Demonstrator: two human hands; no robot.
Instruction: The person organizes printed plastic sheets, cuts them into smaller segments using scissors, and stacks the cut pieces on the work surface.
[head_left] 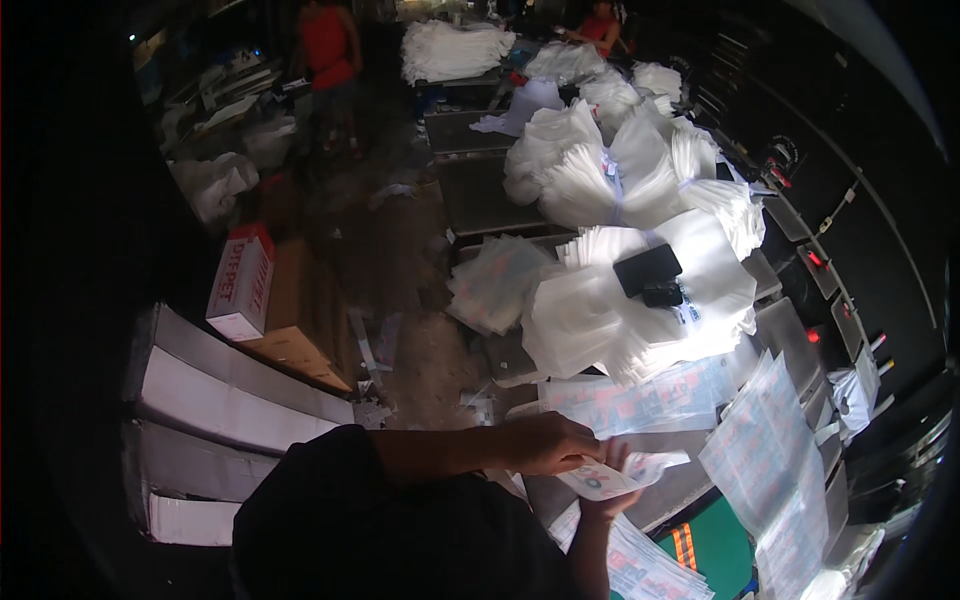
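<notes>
My left hand (pixel 555 445) is closed on a small printed white plastic sheet (pixel 610 478), over the near edge of the work surface. My right hand (pixel 615 495) grips the same sheet from below and to the right, partly hidden by it. Under and beside my hands lie printed translucent sheets (pixel 760 460), a fanned stack of printed sheets (pixel 650 570) and a green pad (pixel 715 540) with orange stripes. Beyond them sits a thick bundle of white sheets (pixel 590 310) with a black phone (pixel 645 265) and a smaller black object (pixel 662 295) on top.
More tied white bundles (pixel 570 175) and stacks run away along the metal surfaces (pixel 480 190). At left are a red-and-white box (pixel 240 290) on a brown carton (pixel 300 340) and long white stacks (pixel 230 390). Two people in red tops (pixel 330 55) (pixel 600 30) are in the background.
</notes>
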